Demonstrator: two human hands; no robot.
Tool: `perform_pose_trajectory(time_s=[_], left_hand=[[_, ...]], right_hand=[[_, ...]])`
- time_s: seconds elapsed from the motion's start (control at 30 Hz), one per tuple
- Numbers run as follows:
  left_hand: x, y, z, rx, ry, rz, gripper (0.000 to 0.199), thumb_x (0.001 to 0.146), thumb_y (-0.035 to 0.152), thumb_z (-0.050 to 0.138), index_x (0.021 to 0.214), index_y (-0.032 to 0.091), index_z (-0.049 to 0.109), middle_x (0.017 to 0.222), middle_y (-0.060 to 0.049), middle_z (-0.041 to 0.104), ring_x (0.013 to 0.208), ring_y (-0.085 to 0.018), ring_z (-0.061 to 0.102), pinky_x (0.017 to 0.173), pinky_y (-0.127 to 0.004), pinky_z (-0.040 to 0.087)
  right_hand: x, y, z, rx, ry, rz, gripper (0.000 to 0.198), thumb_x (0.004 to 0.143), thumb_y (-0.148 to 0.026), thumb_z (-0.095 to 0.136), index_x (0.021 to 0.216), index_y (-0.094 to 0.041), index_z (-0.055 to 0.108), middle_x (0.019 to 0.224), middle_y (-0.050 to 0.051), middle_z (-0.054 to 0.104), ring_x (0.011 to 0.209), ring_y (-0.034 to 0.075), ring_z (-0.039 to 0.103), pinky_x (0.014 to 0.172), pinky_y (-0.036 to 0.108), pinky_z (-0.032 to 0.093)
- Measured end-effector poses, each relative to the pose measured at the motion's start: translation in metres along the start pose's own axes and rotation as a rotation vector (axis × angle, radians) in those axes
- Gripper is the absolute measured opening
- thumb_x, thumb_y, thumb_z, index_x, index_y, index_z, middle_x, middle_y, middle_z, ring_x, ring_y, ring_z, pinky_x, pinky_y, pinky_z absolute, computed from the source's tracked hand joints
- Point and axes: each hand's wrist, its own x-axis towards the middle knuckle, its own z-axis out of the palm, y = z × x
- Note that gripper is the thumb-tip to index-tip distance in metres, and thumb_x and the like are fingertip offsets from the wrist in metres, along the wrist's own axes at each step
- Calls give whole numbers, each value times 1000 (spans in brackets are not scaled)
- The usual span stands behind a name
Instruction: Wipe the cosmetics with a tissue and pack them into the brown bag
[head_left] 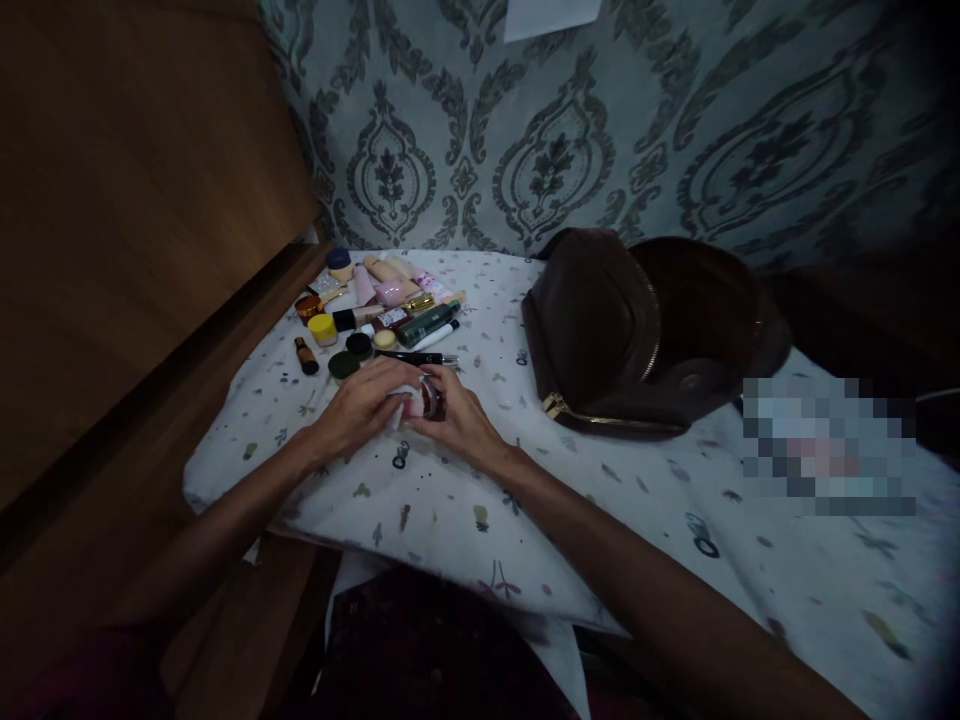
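Over the near part of the patterned sheet, my left hand (369, 398) is closed around a crumpled white tissue or wipe (406, 391), pressing it to a small container (429, 397). My right hand (463, 418) grips that container, which looks pink with a dark reddish-brown part; fingers cover most of it. Just beyond my fingers lies a dark pen-like tube (416, 357). Close to my left hand sit a dark green round lid or jar (343, 365) and a small brown bottle (305, 356) with a black cap.
Several cosmetics, including a yellow-lidded jar (322, 329) and a dark green bottle (429, 325), cluster at the back left. A brown leather bag (592, 330) with a gold zipper stands to the right. A wooden cabinet (150, 200) borders the left, and a patterned wall (465, 130) closes the back.
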Motion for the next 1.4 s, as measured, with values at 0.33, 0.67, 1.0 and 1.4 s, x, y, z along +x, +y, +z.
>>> perform_pose_trajectory(time_s=[0.33, 0.67, 1.0, 1.4], left_hand=[[-2, -5, -10, -19, -1, -166, 22, 96, 30, 51, 110, 20, 65, 110, -7, 74, 101, -21, 68, 91, -33, 52], [-12, -12, -7, -262, 22, -270, 27, 95, 37, 58, 115, 20, 66, 123, -9, 71, 113, -23, 66, 98, -35, 50], [-32, -20, 3, -599, 103, -506, 35, 83, 42, 72, 107, 19, 61, 117, -7, 69, 102, -21, 64, 84, -30, 51], [-27, -3, -4, -172, 13, -319, 22, 89, 32, 63, 107, 21, 59, 101, -3, 67, 93, -20, 62, 83, -31, 47]], right_hand=[[-3, 0, -1, -19, -3, -47, 56, 77, -38, 74, 125, -23, 50, 103, 3, 70, 84, 20, 66, 74, 32, 52], [-2, 2, -1, 56, -14, -107, 45, 81, -28, 66, 124, -22, 52, 101, 2, 66, 80, 17, 61, 71, 30, 49], [-2, 7, -5, 123, -75, -137, 43, 85, -31, 68, 123, -22, 51, 111, 7, 67, 95, 22, 64, 80, 35, 52], [-1, 13, -7, -90, 56, -258, 41, 84, -43, 74, 119, -24, 63, 113, 8, 68, 103, 26, 63, 90, 42, 51]])
